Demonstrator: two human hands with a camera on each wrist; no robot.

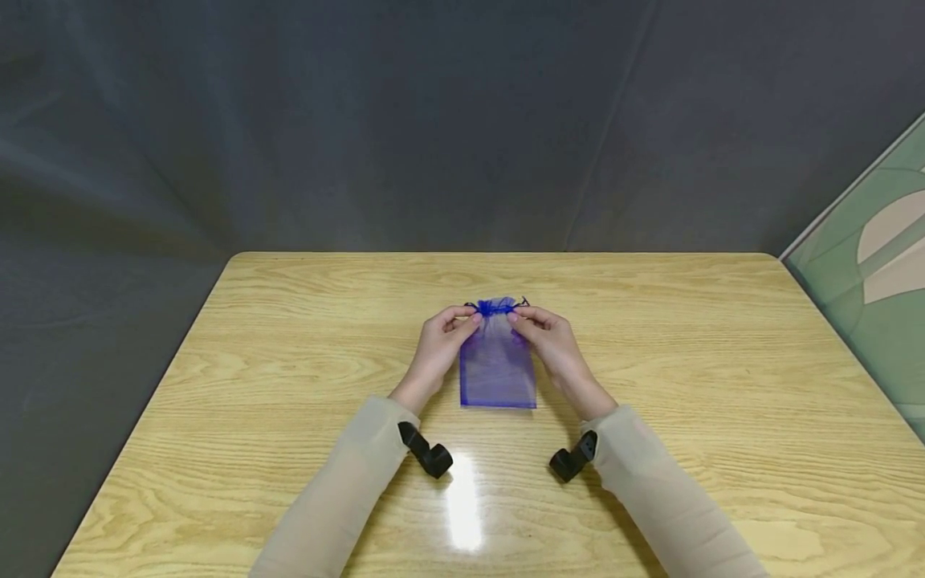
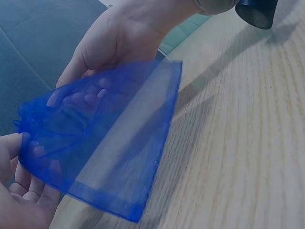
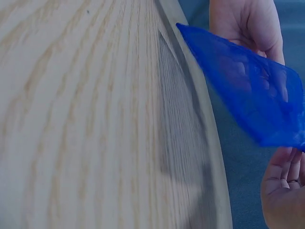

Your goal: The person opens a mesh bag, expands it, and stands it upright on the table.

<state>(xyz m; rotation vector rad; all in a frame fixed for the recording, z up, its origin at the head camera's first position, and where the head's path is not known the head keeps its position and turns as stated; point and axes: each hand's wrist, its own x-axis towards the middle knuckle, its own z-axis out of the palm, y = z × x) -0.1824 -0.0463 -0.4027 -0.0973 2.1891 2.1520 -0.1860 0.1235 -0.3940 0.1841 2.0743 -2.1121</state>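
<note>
A sheer blue drawstring pouch [image 1: 499, 373] hangs between both hands, its neck gathered toward the far side. My left hand [image 1: 442, 343] pinches the left side of the neck between thumb and fingers. On the other side, my right hand [image 1: 552, 341] pinches the right end of the neck the same way. Dark drawstring ends [image 1: 524, 302] stick out beyond the fingertips. In the left wrist view the pouch [image 2: 119, 148] is flat and see-through, with the right hand's fingers showing behind it. The right wrist view shows its body [image 3: 238, 86] raised above the tabletop, casting a shadow.
The pale wood-grain table [image 1: 289, 361] spreads out around both hands. Behind it and at the left hangs a dark curtain [image 1: 433, 128]. A green patterned panel [image 1: 867, 273] stands along the right side. Black wrist cameras [image 1: 437, 460] jut inward from both sleeves.
</note>
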